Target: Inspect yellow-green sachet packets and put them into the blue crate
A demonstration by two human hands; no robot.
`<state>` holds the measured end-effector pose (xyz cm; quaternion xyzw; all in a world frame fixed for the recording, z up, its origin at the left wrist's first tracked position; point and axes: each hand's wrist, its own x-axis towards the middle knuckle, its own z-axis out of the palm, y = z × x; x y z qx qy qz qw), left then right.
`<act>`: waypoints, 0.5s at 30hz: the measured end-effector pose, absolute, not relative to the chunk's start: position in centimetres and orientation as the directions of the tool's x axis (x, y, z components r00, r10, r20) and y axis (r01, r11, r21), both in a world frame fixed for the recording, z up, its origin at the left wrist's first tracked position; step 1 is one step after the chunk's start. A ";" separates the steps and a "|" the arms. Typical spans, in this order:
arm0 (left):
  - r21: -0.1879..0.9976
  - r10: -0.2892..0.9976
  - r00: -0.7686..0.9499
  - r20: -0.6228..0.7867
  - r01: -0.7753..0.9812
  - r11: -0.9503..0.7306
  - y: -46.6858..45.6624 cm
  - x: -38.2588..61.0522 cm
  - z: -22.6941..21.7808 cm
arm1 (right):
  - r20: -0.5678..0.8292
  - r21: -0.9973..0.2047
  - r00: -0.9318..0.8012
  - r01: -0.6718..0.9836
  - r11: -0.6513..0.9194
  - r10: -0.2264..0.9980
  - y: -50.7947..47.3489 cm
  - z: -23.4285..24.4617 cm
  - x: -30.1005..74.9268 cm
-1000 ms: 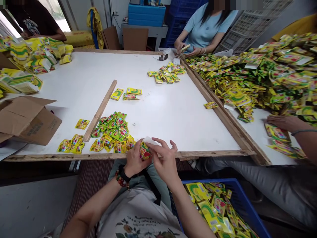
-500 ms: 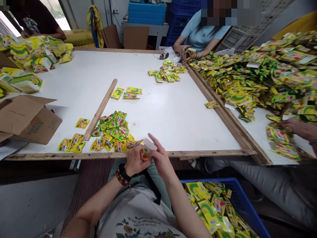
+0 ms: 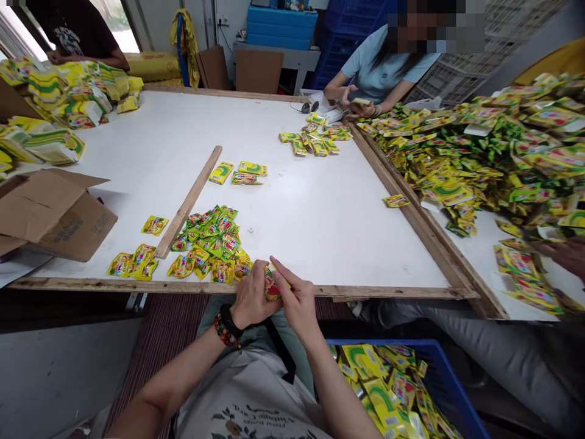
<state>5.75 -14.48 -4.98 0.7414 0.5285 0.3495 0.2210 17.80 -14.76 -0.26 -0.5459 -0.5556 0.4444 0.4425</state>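
Left hand and right hand gripping one printed packet, right of sachet pile, wooden strip left of pile

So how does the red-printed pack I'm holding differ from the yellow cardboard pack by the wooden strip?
The red-printed pack is gripped; the yellow pack lies on the white tabletop. Fingers partly hide the red-printed pack; the yellow pack's top shows. Both carry print.

White table, wooden strip, piled packets, yellow boxes
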 end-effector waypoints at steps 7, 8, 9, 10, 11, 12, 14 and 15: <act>0.714 0.949 0.168 0.266 0.627 -0.311 -14.4 5.8 -5.9 | 0.166 -0.856 -0.338 0.417 0.305 0.927 -15.0 0.4 18.3; 0.735 0.951 0.177 0.255 0.603 -0.310 -14.3 5.6 -5.6 | 0.172 -0.846 -0.337 0.432 0.314 0.926 -15.2 0.2 18.2; 0.762 0.949 0.200 0.245 0.565 -0.316 -14.1 5.2 -5.3 | 0.169 -0.852 -0.314 0.429 0.299 0.934 -15.4 -0.1 18.2; 0.798 0.944 0.238 0.230 0.509 -0.323 -14.0 4.7 -4.7 | 0.153 -0.876 -0.266 0.409 0.255 0.952 -15.6 -0.4 18.2; 0.844 0.934 0.289 0.210 0.429 -0.322 -13.8 4.2 -4.1 | 0.124 -0.911 -0.188 0.367 0.187 0.974 -15.8 -0.8 18.3; 0.895 0.917 0.354 0.184 0.324 -0.305 -13.7 3.5 -3.5 | 0.085 -0.947 -0.087 0.301 0.107 0.993 -16.0 -1.0 18.4; 0.977 0.876 0.465 0.126 0.097 -0.192 -13.7 2.4 -2.4 | -0.008 -0.991 0.109 0.133 -0.023 0.994 -16.4 -1.4 18.8; 0.993 0.864 0.493 0.098 0.009 -0.118 -13.7 1.9 -2.0 | -0.044 -0.997 0.170 0.062 -0.055 0.985 -16.6 -1.3 19.0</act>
